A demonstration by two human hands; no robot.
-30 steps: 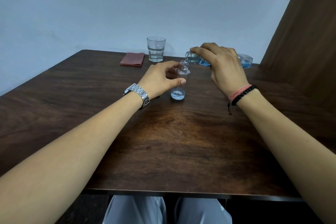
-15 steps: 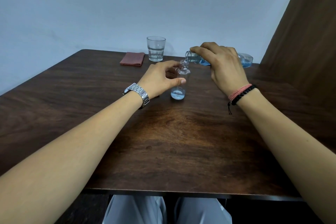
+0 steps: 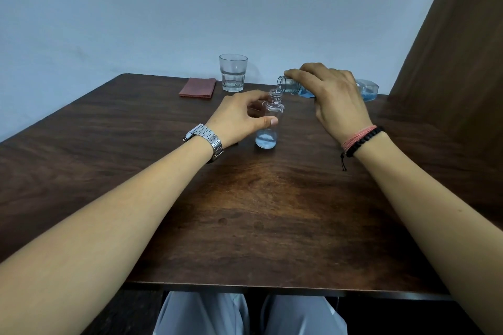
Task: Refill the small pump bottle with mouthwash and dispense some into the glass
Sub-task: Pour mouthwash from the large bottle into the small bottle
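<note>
Dark wooden table (image 3: 272,226), small bottle (image 3: 268,128), glass (image 3: 233,72), reddish cloth (image 3: 198,87)

Soft even light, faint shadows, sharp focus, wide-angle bowing at edges

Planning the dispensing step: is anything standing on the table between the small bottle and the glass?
Nothing visible does. The small bottle, gripped by the left hand, stands nearer the person; the glass stands beyond it. The folded cloth lies left of the glass, off that line, and the mouthwash bottle is held right.

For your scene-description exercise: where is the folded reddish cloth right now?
In the head view, the folded reddish cloth lies flat at the table's far edge, just left of the drinking glass.
</note>
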